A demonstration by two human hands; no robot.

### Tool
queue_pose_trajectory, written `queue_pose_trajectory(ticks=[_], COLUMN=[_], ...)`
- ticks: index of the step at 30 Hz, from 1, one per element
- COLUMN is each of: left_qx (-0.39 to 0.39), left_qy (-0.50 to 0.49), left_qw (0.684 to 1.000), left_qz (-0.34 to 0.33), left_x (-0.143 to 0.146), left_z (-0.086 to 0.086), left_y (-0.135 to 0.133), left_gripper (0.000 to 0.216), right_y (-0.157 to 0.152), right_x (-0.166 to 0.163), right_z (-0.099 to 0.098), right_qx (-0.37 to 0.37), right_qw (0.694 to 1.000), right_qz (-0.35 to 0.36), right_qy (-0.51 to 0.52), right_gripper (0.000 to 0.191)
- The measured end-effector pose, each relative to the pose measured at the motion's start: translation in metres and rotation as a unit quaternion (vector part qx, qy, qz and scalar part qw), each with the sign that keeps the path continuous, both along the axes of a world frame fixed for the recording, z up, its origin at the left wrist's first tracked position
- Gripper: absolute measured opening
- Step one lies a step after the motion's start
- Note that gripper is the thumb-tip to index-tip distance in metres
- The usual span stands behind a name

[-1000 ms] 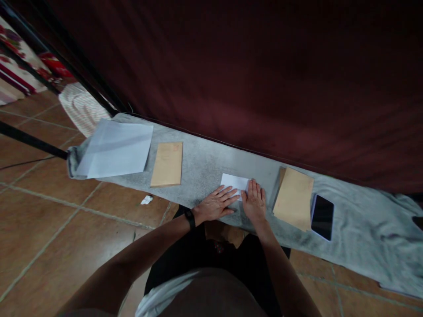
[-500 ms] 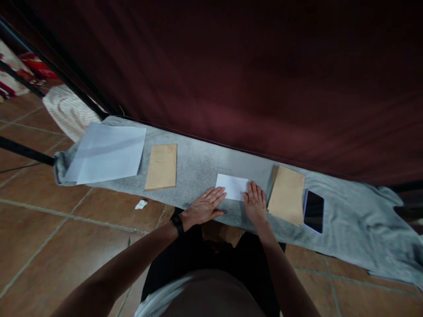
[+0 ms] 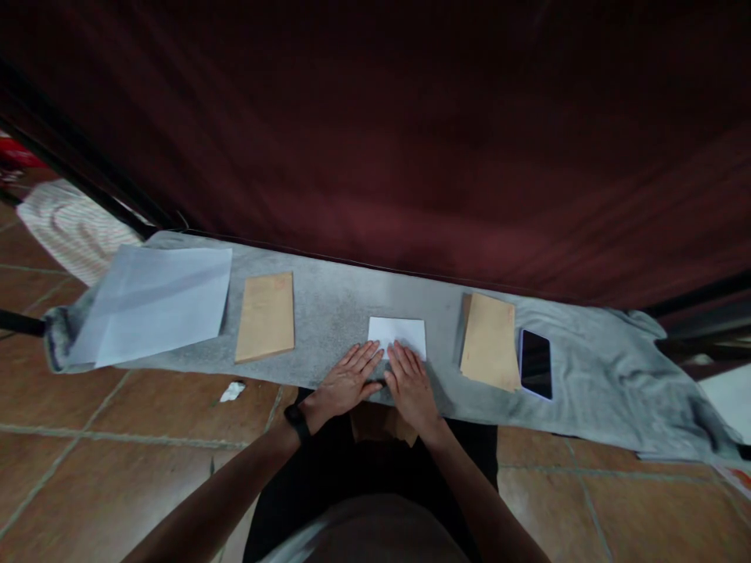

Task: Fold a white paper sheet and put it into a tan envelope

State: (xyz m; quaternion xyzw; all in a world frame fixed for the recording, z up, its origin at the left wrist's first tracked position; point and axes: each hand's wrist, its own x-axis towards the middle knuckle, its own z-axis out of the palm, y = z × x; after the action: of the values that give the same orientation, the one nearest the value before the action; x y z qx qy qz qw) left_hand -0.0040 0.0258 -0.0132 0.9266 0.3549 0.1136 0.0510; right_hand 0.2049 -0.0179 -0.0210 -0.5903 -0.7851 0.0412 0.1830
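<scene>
Right now I'm looking down at both hands, laid flat w/ fingers spread on a small folded white paper (image 3: 399, 335) that lies on a grey cloth (image 3: 334, 301). Left hand (image 3: 346, 381) is open, palm down, fingertips touching the paper's near-left edge; a black wristband (image 3: 296, 422) sits on that wrist. Right hand (image 3: 412, 385) is also open, palm down, fingers resting on the paper's near edge, just beside the left. Neither hand grips anything.

The paper sits about mid-cloth, close to the near edge. To its left lies a tan envelope (image 3: 266, 316), well apart from the hands; farther left, a large white sheet (image 3: 156, 301) overhangs the cloth's end. To the right lies another tan envelope (image 3: 489, 340), and a dark phone (image 3: 536, 363) is just beside it, screen up. A dark red curtain (image 3: 411, 141) hangs behind the cloth. A scrap of white paper (image 3: 233, 391) lies on the brown tiled floor (image 3: 117, 469).
</scene>
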Motion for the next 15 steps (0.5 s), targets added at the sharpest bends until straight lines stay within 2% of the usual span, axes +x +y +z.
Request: queue_pose_trajectory(ticks=[2,5,10,13,15], left_qx=[0.002,0.002,-0.006,-0.057,-0.118], left_qy=[0.000,-0.004,-0.049,-0.126,-0.220], left_qw=[1.000,1.000,0.990,0.969,0.933], left_qz=[0.005,0.029,0.132,0.206,0.260], left_x=[0.000,0.000,0.009,0.025,0.037], left_z=[-0.001,-0.004,-0.012,-0.017,-0.018], left_y=[0.000,-0.004,-0.015,-0.014,-0.007], left_gripper=[0.062,0.064,0.062,0.055,0.052], right_y=[-0.009,-0.018,-0.023,-0.023,-0.022], right_x=[-0.007,-0.001,0.017,0.015,0.011], right_z=[-0.003,-0.009,-0.014,-0.016,-0.016], right_qx=[0.001,0.016,0.029,0.032,0.035], right_qw=[1.000,0.998,0.995,0.994,0.994], right_qz=[-0.014,-0.058,-0.087,-0.099,-0.105], right_qy=[-0.007,-0.015,-0.026,-0.024,-0.022], right_gripper=[0.054,0.057,0.063,0.063,0.061])
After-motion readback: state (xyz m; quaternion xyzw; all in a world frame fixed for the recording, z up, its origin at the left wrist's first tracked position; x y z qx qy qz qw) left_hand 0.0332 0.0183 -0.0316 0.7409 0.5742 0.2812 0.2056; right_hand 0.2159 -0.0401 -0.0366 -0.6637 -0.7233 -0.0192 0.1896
